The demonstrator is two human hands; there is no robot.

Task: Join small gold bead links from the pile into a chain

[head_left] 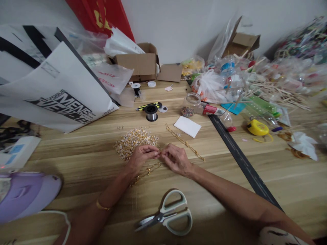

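Fingertip to fingertip, my left hand (143, 156) and my right hand (177, 159) meet over the wooden table. Both are pinched on something small and gold between them, too small to name. A pile of gold and clear beads (131, 142) lies just behind my left hand. One gold chain (146, 172) rests below my left hand, partly under the wrist. Another gold chain (187, 144) stretches diagonally behind my right hand. Scissors (163, 216) with pale handles lie nearer to me, their blades toward the left.
Behind the hands are a wire spool (151, 113), a folded white paper (187, 126) and a bead jar (191, 105). A yellow tape measure (258, 127) lies right, a purple object (28, 197) left. A white bag (58, 85) stands at the back left.
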